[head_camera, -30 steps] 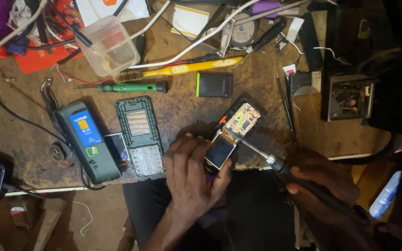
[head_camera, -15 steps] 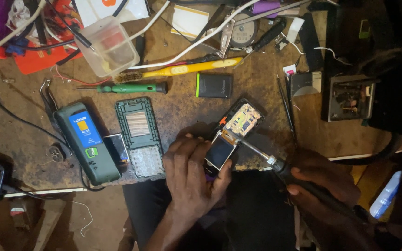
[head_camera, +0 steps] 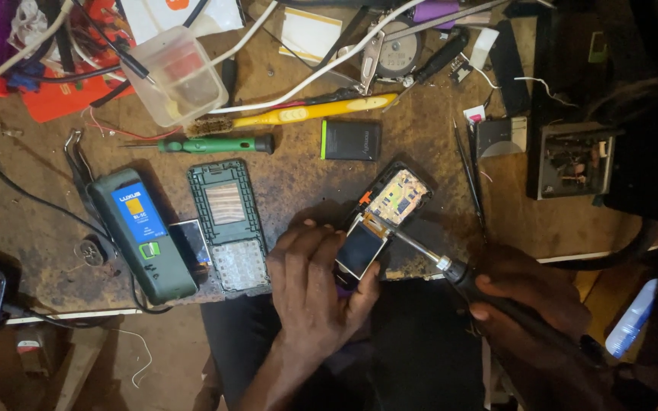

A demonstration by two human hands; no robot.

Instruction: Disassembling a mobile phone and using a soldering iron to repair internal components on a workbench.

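Observation:
My left hand (head_camera: 315, 293) grips an opened small phone at the near edge of the worn workbench (head_camera: 298, 183). The phone's little screen (head_camera: 361, 250) is folded down toward me, and its circuit board (head_camera: 397, 196) lies bare above it. My right hand (head_camera: 530, 301) holds a soldering iron (head_camera: 451, 268) by its dark handle. The iron's metal tip touches the joint between screen and board.
A green phone front frame with keypad (head_camera: 228, 224) and a green phone back with a blue battery (head_camera: 140, 232) lie to the left. Behind are a green screwdriver (head_camera: 215, 144), a yellow brush (head_camera: 306, 113), a black battery (head_camera: 352, 140), a clear plastic tub (head_camera: 177, 76), tweezers (head_camera: 469, 176) and cables.

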